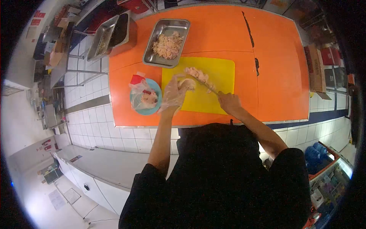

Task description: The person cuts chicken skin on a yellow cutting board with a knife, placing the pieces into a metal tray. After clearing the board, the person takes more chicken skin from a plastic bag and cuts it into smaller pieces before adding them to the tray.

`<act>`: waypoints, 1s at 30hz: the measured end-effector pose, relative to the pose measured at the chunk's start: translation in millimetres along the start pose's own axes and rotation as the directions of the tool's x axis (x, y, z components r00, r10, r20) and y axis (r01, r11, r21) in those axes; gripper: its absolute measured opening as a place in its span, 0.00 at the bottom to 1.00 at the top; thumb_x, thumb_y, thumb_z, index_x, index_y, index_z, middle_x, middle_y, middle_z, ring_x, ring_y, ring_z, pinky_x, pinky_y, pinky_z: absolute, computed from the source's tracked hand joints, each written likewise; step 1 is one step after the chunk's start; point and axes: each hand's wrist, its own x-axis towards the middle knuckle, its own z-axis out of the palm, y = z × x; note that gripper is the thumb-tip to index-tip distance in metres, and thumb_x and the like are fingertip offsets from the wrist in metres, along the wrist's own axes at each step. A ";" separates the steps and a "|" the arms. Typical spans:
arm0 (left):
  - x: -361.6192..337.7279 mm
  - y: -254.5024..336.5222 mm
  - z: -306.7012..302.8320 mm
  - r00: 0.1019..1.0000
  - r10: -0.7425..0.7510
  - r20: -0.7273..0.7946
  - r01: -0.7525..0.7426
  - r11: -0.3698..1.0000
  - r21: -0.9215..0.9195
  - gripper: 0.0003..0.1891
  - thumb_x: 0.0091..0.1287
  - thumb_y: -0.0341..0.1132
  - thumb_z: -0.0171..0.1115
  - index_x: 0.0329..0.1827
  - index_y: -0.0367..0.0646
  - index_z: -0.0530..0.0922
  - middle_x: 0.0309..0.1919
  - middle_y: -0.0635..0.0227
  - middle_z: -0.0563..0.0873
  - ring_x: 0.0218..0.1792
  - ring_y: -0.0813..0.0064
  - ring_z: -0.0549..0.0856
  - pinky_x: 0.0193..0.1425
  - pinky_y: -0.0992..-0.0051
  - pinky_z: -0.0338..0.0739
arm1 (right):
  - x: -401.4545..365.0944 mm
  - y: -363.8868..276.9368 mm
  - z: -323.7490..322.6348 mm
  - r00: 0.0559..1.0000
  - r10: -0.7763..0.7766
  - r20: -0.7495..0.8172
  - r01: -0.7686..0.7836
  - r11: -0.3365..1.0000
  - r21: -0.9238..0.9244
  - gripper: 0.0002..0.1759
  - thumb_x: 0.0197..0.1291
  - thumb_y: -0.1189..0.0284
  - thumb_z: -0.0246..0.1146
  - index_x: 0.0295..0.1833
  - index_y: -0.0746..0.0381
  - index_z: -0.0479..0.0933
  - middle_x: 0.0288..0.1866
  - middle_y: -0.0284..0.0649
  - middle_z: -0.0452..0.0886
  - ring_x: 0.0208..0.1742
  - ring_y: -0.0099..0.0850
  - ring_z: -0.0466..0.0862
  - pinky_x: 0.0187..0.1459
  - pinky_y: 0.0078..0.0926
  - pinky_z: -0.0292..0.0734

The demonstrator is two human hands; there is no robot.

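My left hand [171, 95], in a clear plastic glove, presses on a pale piece of raw meat [187, 84] at the left side of the yellow cutting board [225, 70]. In my right hand [229, 103] is the handle of a knife [212, 89]; its blade points up and left, between the held piece and several cut pieces of meat [197, 74]. Left of my gloved hand, a light-blue plate [144, 112] carries a clear plastic bag [137, 100] with more meat. My left fingertips are partly hidden by the glove's glare.
Beyond the board, a metal tray [148, 57] holds a heap of cut meat [167, 45]. A deeper metal container [127, 36] stands at the orange table's [282, 91] far left corner. Cardboard boxes [317, 70] are off the right edge.
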 end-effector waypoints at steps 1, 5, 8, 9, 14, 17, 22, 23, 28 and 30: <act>1.7 -8.2 10.0 0.999 0.045 0.010 -0.045 0.998 -0.037 0.15 0.75 0.43 0.66 0.49 0.39 0.84 0.36 0.63 0.88 0.38 0.72 0.85 0.46 0.70 0.80 | -1.8 3.9 -0.8 0.999 0.040 -0.032 -0.040 0.999 -0.001 0.14 0.77 0.62 0.53 0.51 0.59 0.78 0.26 0.47 0.86 0.29 0.52 0.89 0.28 0.53 0.84; 11.0 -5.6 32.4 0.944 -0.269 0.193 0.315 0.907 -0.278 0.23 0.78 0.52 0.58 0.51 0.37 0.84 0.42 0.57 0.90 0.42 0.66 0.88 0.50 0.66 0.82 | -5.3 19.3 -18.6 0.995 0.104 -0.008 -0.103 0.990 0.091 0.15 0.78 0.60 0.52 0.51 0.60 0.78 0.26 0.49 0.85 0.29 0.53 0.89 0.29 0.56 0.83; 21.9 -51.7 51.9 0.920 -0.355 0.165 0.356 0.934 0.026 0.28 0.78 0.57 0.54 0.53 0.36 0.84 0.48 0.51 0.90 0.47 0.56 0.90 0.53 0.60 0.82 | -7.1 26.0 -23.2 0.991 0.108 -0.080 -0.099 0.989 0.109 0.18 0.80 0.59 0.52 0.52 0.62 0.78 0.25 0.50 0.83 0.26 0.51 0.87 0.31 0.55 0.81; 23.2 -88.3 64.0 0.920 -0.355 0.164 0.357 0.934 0.023 0.28 0.78 0.57 0.54 0.53 0.36 0.84 0.48 0.51 0.90 0.47 0.56 0.90 0.53 0.60 0.82 | -8.4 22.8 -30.8 0.990 0.127 -0.058 -0.116 0.978 0.176 0.18 0.80 0.58 0.52 0.51 0.62 0.78 0.26 0.51 0.83 0.27 0.53 0.87 0.32 0.56 0.81; 1.7 -97.4 71.6 0.983 -0.136 -0.126 0.177 0.891 0.418 0.27 0.73 0.56 0.59 0.55 0.39 0.83 0.51 0.48 0.89 0.51 0.48 0.88 0.55 0.53 0.82 | -13.9 9.2 -29.0 0.997 0.074 -0.038 -0.059 0.954 0.293 0.19 0.80 0.57 0.51 0.51 0.63 0.78 0.27 0.54 0.82 0.30 0.56 0.86 0.35 0.57 0.81; -3.3 -47.3 53.3 0.981 -0.191 -0.010 0.150 0.734 0.662 0.24 0.68 0.53 0.63 0.54 0.41 0.83 0.50 0.49 0.89 0.52 0.48 0.88 0.55 0.54 0.82 | -18.2 0.6 -27.2 1.000 0.005 -0.027 0.004 0.947 0.321 0.20 0.81 0.57 0.50 0.51 0.63 0.78 0.27 0.55 0.82 0.31 0.57 0.86 0.36 0.58 0.81; 22.4 -82.9 72.5 0.974 0.202 0.104 -0.222 0.758 0.613 0.24 0.67 0.54 0.67 0.51 0.40 0.84 0.47 0.47 0.89 0.48 0.45 0.88 0.53 0.49 0.81 | -19.9 4.5 -5.3 0.999 -0.005 0.033 -0.002 0.980 0.199 0.20 0.80 0.57 0.50 0.50 0.63 0.77 0.30 0.54 0.84 0.33 0.58 0.86 0.38 0.59 0.81; 25.3 -82.4 71.5 0.960 0.210 0.186 -0.278 0.799 0.534 0.23 0.68 0.52 0.66 0.51 0.38 0.84 0.46 0.46 0.89 0.47 0.45 0.88 0.53 0.49 0.81 | -21.2 3.4 -5.5 0.999 -0.008 0.038 0.000 0.980 0.199 0.20 0.80 0.57 0.50 0.50 0.63 0.77 0.30 0.54 0.84 0.33 0.58 0.86 0.38 0.59 0.81; 23.5 -88.1 58.6 0.978 0.188 0.095 -0.210 0.852 0.479 0.20 0.71 0.46 0.61 0.59 0.43 0.82 0.50 0.47 0.86 0.47 0.46 0.87 0.51 0.51 0.82 | -23.2 5.9 -10.1 0.998 0.044 0.044 -0.052 0.980 0.190 0.18 0.80 0.58 0.51 0.50 0.63 0.76 0.28 0.54 0.83 0.33 0.58 0.87 0.39 0.58 0.82; 25.7 -112.9 53.0 0.967 0.251 0.047 -0.232 0.784 0.576 0.20 0.71 0.41 0.60 0.63 0.47 0.82 0.52 0.52 0.85 0.45 0.49 0.87 0.49 0.53 0.84 | -21.2 10.3 -5.6 0.998 0.043 0.051 -0.052 0.979 0.196 0.18 0.80 0.58 0.51 0.50 0.62 0.76 0.29 0.55 0.83 0.33 0.58 0.87 0.38 0.59 0.82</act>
